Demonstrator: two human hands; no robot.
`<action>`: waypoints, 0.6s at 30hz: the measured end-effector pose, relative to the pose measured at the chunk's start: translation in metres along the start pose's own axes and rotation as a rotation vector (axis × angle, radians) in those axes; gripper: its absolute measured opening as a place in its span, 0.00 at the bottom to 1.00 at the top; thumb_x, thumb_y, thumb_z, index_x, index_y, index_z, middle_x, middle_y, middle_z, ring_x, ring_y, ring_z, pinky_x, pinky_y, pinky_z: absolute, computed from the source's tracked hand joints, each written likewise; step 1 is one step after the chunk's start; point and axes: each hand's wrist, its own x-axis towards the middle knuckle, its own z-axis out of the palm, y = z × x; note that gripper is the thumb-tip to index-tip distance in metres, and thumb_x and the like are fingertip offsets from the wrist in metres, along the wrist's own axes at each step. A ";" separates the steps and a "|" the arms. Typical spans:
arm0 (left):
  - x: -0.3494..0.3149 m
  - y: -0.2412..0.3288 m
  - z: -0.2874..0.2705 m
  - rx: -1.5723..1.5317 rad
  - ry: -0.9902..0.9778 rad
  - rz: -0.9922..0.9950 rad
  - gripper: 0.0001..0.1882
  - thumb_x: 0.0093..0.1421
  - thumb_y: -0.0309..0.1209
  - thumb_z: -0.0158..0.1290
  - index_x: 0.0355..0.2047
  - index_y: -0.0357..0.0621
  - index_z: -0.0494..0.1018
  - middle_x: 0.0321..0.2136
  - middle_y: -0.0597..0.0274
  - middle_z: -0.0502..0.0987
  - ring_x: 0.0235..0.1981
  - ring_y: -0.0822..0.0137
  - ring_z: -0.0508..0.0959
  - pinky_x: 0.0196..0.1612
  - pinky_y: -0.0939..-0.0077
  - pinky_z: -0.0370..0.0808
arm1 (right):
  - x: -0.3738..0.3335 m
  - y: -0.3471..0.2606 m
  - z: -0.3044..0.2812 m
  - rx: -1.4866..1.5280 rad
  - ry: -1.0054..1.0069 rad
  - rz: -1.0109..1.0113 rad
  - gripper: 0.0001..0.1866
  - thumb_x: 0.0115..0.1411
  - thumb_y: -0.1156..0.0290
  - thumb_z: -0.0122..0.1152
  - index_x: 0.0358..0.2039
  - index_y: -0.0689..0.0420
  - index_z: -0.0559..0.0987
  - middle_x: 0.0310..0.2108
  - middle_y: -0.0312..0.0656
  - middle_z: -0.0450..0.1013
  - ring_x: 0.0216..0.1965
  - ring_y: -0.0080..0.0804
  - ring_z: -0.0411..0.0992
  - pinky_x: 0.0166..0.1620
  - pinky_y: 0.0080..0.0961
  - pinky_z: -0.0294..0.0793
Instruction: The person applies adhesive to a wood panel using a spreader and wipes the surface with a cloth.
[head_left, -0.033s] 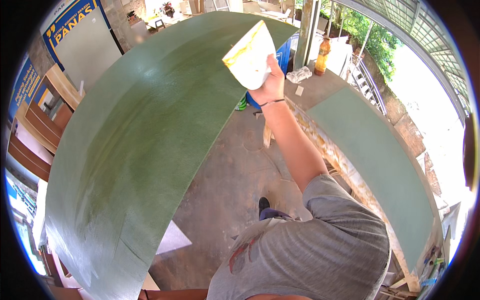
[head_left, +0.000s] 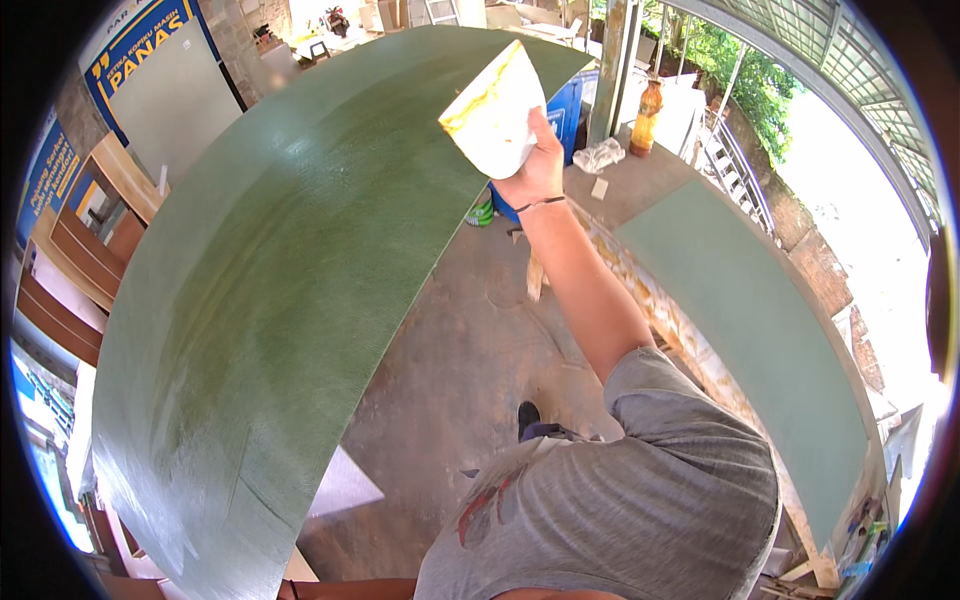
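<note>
My right hand (head_left: pixel 530 175) is raised beyond the near end of my arm, its thumb and fingers closed on a white fan-shaped piece (head_left: pixel 503 115). A yellow-brown stain runs along that piece's straight edge; whether it is a spreader or a cut container I cannot tell. Behind and below it spreads a large green panel (head_left: pixel 270 260) with a wet-looking sheen and darker streaks. I cannot tell whether the white piece touches it. At the bottom edge my left forearm (head_left: pixel 360 589) reaches left, with a dark band at the wrist. The panel's near corner hides my left hand.
To my right lies a paler green panel (head_left: pixel 755 340) on a wooden support. An amber bottle (head_left: pixel 646 118) and a crumpled white wrap (head_left: pixel 599 154) stand beyond it. A blue drum (head_left: pixel 563 115) is behind the panel's far corner. Boards (head_left: pixel 85 260) lean at left; a pale sheet (head_left: pixel 345 485) is low.
My right hand and the white piece have shifted very slightly left. Nothing else visibly differs.
</note>
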 end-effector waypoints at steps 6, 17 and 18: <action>-0.051 -0.093 0.078 -0.007 -0.036 0.010 0.43 0.43 0.51 0.57 0.56 0.41 0.56 0.58 0.47 0.55 0.58 0.45 0.54 0.59 0.44 0.48 | 0.117 -0.013 -0.065 0.011 0.004 0.016 0.28 0.56 0.56 0.52 0.54 0.55 0.62 0.52 0.41 0.65 0.53 0.42 0.63 0.55 0.43 0.60; -0.085 -0.313 0.175 -0.120 -0.080 -0.004 0.43 0.43 0.49 0.58 0.55 0.40 0.56 0.58 0.46 0.55 0.58 0.45 0.54 0.59 0.44 0.48 | 0.304 -0.032 -0.200 -0.025 0.064 -0.112 0.24 0.58 0.57 0.49 0.52 0.56 0.65 0.49 0.40 0.68 0.50 0.40 0.66 0.55 0.40 0.62; -0.084 -0.337 0.189 -0.142 -0.092 -0.009 0.43 0.43 0.49 0.58 0.55 0.40 0.56 0.58 0.46 0.55 0.58 0.45 0.54 0.59 0.44 0.48 | 0.321 -0.035 -0.209 -0.036 0.077 -0.132 0.24 0.58 0.57 0.49 0.52 0.56 0.65 0.49 0.40 0.68 0.50 0.40 0.66 0.55 0.40 0.62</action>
